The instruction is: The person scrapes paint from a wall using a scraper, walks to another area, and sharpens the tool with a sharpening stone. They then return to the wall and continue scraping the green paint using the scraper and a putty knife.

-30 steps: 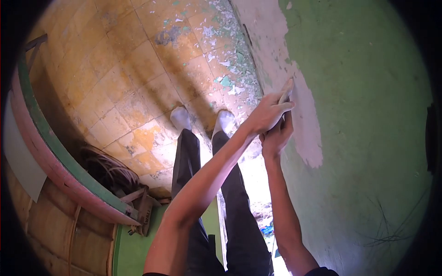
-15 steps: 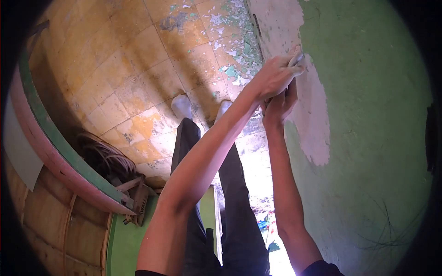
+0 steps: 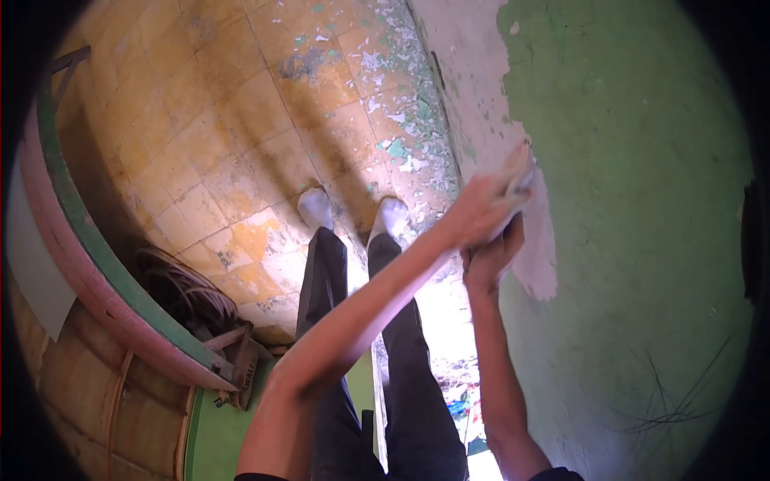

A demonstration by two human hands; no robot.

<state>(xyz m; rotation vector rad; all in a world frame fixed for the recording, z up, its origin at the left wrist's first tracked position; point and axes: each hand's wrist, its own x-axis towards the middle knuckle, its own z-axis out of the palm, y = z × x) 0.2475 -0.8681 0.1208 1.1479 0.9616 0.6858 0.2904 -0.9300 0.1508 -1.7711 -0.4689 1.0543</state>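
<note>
Both my hands are up against the green wall (image 3: pixel 634 200), at the edge of a bare, pale patch (image 3: pixel 539 240) where the paint is gone. My left hand (image 3: pixel 488 207) is blurred by motion, its fingers closed and whitish with dust at the tips, around something I cannot make out. Just below it, partly covered by it, my right hand (image 3: pixel 491 260) is closed too. A dark shape shows between the two hands, too smeared to name.
Paint flakes (image 3: pixel 397 148) litter the yellow tiled floor (image 3: pixel 241 104) along the wall's foot. My socked feet (image 3: pixel 315 210) stand on the tiles. To the left are a curved green and pink ledge (image 3: pixel 104 256), a dark coil (image 3: pixel 180 293) and a wooden piece (image 3: pixel 241 361).
Both hands have moved down in the view, the left one now blurred. The wall and floor have shifted slightly as my head moved.
</note>
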